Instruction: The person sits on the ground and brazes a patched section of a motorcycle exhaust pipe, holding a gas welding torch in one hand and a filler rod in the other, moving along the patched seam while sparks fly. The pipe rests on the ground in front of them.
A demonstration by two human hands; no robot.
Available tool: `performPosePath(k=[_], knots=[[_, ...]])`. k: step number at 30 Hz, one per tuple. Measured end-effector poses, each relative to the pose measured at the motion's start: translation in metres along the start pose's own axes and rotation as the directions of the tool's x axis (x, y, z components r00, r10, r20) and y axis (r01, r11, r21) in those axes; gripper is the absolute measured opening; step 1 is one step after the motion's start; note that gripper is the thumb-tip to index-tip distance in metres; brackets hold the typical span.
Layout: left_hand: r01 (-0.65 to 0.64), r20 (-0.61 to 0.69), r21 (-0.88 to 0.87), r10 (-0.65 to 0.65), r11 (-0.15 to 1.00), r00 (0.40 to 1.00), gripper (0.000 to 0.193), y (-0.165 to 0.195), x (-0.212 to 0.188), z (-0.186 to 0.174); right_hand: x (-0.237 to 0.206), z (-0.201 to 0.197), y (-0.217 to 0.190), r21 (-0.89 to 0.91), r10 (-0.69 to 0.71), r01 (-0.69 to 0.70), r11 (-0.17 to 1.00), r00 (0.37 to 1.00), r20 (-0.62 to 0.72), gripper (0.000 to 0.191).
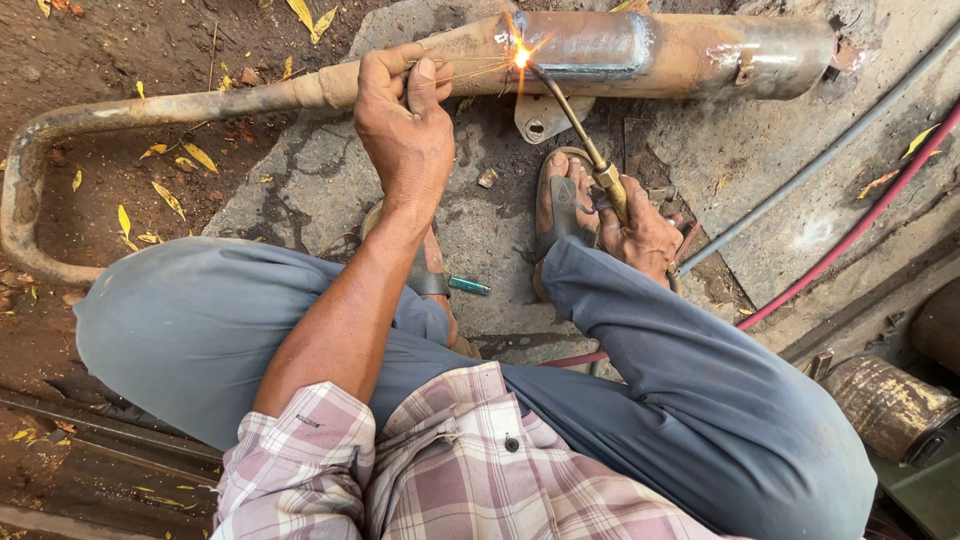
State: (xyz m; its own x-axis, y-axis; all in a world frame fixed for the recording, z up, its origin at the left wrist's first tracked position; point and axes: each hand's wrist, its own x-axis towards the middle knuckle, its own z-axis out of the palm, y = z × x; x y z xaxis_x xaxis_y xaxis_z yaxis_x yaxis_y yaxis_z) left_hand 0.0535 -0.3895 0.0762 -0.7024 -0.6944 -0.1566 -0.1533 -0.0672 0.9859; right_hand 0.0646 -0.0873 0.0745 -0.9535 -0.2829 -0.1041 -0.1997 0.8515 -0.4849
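A rusty exhaust pipe (640, 55) lies across the far side of a stone slab (300, 190), its thin bent tube running off to the left. The left hand (402, 125) reaches up to it, fingers (425, 75) pinched on a thin filler rod (470, 68) beside the bright spark. The right hand (645, 235), near the right knee, has its fingers closed around a brass torch (580, 135), whose tip touches the pipe at the flame. A red hose (850, 235) and a grey hose (800, 175) trail away to the right.
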Motion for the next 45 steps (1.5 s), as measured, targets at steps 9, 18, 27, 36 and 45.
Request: performPosePath(k=[9, 18, 27, 36, 45], knots=[[-0.010, -0.012, 0.012, 0.010, 1.000, 1.000, 0.010, -0.003, 0.001, -0.001, -0.001, 0.002, 0.001, 0.020, 0.010, -0.010, 1.000, 1.000, -0.017, 0.044], [-0.015, -0.004, -0.004, 0.015, 1.000, 1.000, 0.010, -0.005, 0.002, 0.001, 0.000, 0.009, 0.010, -0.040, -0.002, 0.000, 0.999, 1.000, -0.030, 0.043], [0.016, -0.005, -0.009, -0.016, 1.000, 1.000, 0.010, -0.004, 0.003, 0.002, 0.001, 0.008, 0.012, -0.018, 0.002, -0.003, 1.000, 1.000, -0.015, 0.046], [-0.001, -0.001, -0.012, 0.001, 1.000, 1.000, 0.011, -0.004, 0.003, 0.001, 0.002, 0.005, 0.008, -0.023, -0.012, 0.011, 1.000, 1.000, -0.009, 0.043], [0.002, 0.014, -0.031, -0.002, 1.000, 1.000, 0.011, -0.007, 0.001, 0.001, 0.001, 0.003, 0.000, 0.016, -0.015, 0.016, 1.000, 0.999, -0.033, 0.040]])
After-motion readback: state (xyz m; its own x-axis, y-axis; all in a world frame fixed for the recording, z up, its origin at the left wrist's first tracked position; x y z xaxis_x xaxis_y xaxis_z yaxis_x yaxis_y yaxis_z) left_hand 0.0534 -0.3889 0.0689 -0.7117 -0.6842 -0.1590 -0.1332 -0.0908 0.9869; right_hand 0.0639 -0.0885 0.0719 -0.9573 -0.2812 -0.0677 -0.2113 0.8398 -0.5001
